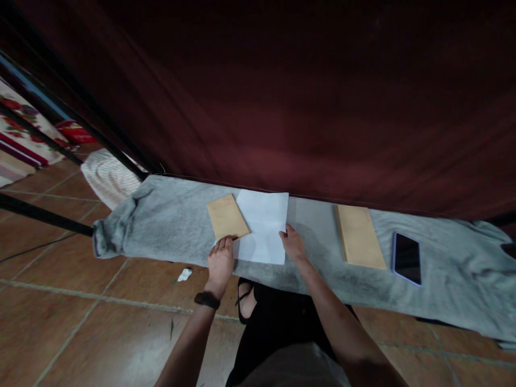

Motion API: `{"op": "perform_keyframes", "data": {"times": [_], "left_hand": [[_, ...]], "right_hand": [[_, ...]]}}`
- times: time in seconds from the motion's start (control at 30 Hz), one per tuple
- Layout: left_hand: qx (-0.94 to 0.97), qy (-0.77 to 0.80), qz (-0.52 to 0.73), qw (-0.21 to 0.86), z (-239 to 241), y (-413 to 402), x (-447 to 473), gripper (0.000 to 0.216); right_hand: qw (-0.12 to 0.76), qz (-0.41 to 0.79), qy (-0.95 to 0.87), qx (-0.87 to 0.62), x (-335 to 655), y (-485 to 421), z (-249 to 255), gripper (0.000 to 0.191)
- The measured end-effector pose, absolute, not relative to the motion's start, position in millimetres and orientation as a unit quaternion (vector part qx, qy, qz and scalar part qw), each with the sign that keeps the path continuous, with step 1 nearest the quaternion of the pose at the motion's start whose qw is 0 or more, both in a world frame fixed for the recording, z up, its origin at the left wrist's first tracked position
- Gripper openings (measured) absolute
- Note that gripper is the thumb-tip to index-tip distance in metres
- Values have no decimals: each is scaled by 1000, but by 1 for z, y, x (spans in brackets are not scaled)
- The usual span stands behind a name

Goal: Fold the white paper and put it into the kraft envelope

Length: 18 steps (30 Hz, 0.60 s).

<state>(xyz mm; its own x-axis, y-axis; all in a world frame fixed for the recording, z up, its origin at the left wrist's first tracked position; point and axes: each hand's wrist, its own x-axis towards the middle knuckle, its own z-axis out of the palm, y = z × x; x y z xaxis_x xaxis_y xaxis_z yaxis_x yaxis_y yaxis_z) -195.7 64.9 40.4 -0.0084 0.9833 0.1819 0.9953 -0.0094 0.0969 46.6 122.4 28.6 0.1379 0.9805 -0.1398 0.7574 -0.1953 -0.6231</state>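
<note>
A white sheet of paper (264,226) lies on a grey cloth-covered bench (169,220). A brown envelope (226,216) rests partly over the sheet's left side. My left hand (220,262) touches the near left corner of the sheet and the envelope's near edge, fingers curled together. My right hand (292,243) pinches the sheet's right edge. A black band sits on my left wrist (207,299).
A stack of brown envelopes (358,235) lies to the right, with a dark phone (406,258) beyond it. A dark red curtain (306,97) hangs behind the bench. A small white scrap (184,274) lies on the tiled floor (80,317). Black bars (44,215) cross the left.
</note>
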Motion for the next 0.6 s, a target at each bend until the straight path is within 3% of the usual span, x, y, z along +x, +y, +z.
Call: {"op": "perform_keyframes", "data": {"times": [0.27,0.6], "left_hand": [[-697,-712,-80,34,34,69,-209,33],[-724,-681,-110,24,29,70,-198,40]], "right_hand": [[355,299,-506,-727,147,73,5,23],[420,287,-451,-733,186,39,-13,29]]}}
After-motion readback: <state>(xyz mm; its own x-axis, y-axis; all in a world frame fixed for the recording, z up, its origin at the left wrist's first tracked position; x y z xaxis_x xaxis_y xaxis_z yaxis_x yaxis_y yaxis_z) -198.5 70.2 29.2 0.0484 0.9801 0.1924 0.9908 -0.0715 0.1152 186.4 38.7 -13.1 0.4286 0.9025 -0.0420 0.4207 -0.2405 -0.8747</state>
